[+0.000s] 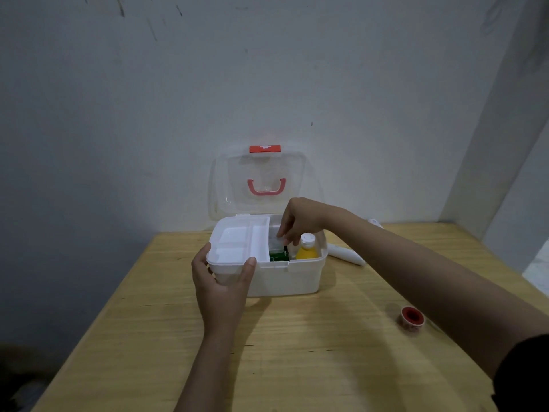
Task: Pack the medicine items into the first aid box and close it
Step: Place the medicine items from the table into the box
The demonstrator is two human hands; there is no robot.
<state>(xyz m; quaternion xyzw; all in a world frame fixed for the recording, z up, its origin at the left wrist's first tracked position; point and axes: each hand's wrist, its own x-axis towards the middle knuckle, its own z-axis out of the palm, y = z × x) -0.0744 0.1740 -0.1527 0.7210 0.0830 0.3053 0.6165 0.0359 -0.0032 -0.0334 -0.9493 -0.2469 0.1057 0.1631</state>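
Note:
The white first aid box (291, 278) stands open on the wooden table, its clear lid (261, 179) with a pink handle leaning back against the wall. A white inner tray (240, 242) covers the box's left part. My left hand (222, 281) grips the tray's front left corner. My right hand (300, 221) reaches into the right part and pinches a small pale item (277, 243) above a green pack (279, 256). A yellow bottle (307, 251) with a white cap stands upright inside at the right.
A white thermometer-like device (346, 254) lies on the table right of the box. A red and white tape roll (412, 317) sits at the front right. The table (297, 352) meets walls behind and to the right.

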